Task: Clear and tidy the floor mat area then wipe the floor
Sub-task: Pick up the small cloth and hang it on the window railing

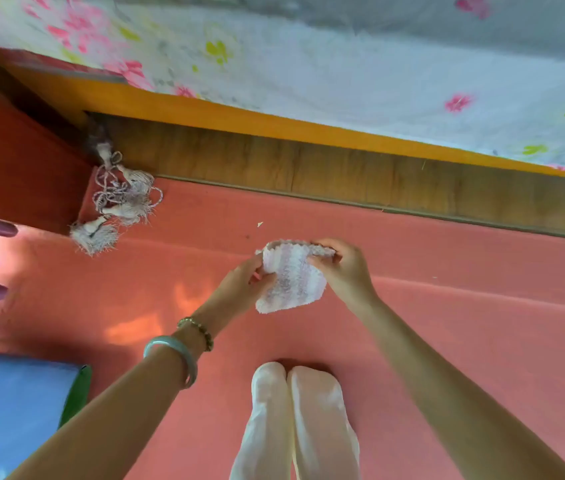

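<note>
Both hands: left hand point(246, 282) and right hand point(343, 268) stretched forward, fingers pinching the striped cloth point(291, 282) at its sides.
Cloth axis: 12-to-6 o'clock, scalloped edge toward 12.

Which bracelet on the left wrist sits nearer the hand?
The thin beaded bracelet, just behind the left hand holding the cloth. The smooth pale green bangle is thicker and sits further up the forearm.

Pink-and-white striped cloth point(291, 277), pink floor point(447, 341)
</note>
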A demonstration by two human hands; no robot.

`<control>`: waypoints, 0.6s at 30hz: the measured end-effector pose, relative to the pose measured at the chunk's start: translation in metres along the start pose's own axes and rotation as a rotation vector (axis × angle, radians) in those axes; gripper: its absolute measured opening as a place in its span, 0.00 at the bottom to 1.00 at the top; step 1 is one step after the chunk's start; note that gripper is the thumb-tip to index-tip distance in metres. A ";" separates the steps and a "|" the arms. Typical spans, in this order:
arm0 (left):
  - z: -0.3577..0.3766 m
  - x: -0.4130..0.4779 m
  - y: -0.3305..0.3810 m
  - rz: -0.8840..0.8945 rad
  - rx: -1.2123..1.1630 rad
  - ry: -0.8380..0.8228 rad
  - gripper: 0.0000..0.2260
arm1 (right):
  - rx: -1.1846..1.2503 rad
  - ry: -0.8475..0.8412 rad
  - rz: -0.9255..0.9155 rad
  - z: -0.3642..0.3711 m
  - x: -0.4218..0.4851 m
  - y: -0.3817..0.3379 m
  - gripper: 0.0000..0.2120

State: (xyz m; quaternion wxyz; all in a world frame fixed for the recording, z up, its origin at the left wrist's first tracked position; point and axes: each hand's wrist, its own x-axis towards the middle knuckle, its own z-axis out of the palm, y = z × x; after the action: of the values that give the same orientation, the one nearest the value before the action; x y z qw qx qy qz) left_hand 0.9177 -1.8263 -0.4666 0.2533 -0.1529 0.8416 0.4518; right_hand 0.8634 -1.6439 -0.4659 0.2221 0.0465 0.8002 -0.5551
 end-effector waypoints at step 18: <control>-0.101 -0.236 0.383 0.639 -0.114 -0.354 0.13 | 0.041 0.379 -0.268 -0.243 -0.282 -0.307 0.05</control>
State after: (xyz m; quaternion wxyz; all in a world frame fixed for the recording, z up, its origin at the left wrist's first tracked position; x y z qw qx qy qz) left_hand 0.8970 -1.6958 -0.0244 0.2322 0.1846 0.7633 0.5740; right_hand 0.9440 -1.4905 -0.0157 -0.0088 0.0476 0.8153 -0.5771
